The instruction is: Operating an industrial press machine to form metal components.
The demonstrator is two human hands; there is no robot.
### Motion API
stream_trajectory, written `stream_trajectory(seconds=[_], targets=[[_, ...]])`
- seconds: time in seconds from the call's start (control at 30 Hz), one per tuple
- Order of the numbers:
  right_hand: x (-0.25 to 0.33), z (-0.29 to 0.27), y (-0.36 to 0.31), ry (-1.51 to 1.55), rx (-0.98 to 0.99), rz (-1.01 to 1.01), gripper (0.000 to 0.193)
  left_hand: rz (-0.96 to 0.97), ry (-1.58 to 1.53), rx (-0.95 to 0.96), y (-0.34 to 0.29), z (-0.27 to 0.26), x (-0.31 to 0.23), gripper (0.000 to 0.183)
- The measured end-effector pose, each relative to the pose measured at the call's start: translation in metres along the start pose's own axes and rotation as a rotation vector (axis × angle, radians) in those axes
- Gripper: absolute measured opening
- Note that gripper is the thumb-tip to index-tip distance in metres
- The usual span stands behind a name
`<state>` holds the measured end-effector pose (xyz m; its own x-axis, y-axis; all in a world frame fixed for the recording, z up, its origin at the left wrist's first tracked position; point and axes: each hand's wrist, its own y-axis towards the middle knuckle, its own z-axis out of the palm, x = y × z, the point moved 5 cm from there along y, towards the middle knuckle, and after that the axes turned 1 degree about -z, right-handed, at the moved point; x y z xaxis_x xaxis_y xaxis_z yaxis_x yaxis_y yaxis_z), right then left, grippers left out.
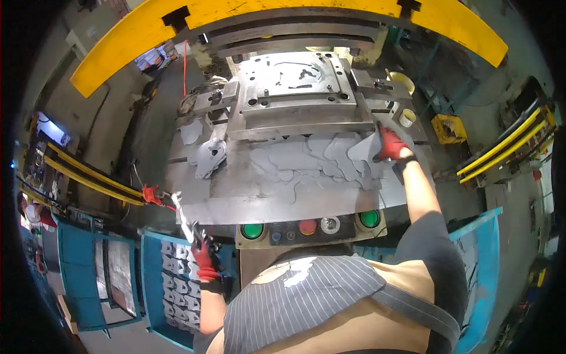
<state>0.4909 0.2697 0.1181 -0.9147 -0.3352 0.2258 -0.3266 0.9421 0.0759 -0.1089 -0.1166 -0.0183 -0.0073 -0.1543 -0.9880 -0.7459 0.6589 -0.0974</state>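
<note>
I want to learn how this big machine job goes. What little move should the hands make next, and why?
Probably the right hand should lift its flat grey metal blank onto the die plate: it already grips the blank beside the pile of blanks, and the plate looks bare. The left hand holds a thin tool low, clear.

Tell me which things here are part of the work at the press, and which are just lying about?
In use:
right hand gripping a flat grey metal blank
left hand holding a stamped metal part
press die
blue bin of stacked parts

Lying about:
roll of tape
yellow crate
</note>
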Motion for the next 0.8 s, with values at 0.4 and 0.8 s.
stream_trajectory(seconds=[0.4,0.8], targets=[[-0.098,0.126,-0.162,1.503,-0.347,0.551,0.028,0.311,0.011,1.033,0.055,0.341,-0.275,0.019],[-0.021,0.120,-0.185,3.374,0.813,0.748,0.057,0.542,0.419,0.681,0.081,0.408,-0.309,0.032]])
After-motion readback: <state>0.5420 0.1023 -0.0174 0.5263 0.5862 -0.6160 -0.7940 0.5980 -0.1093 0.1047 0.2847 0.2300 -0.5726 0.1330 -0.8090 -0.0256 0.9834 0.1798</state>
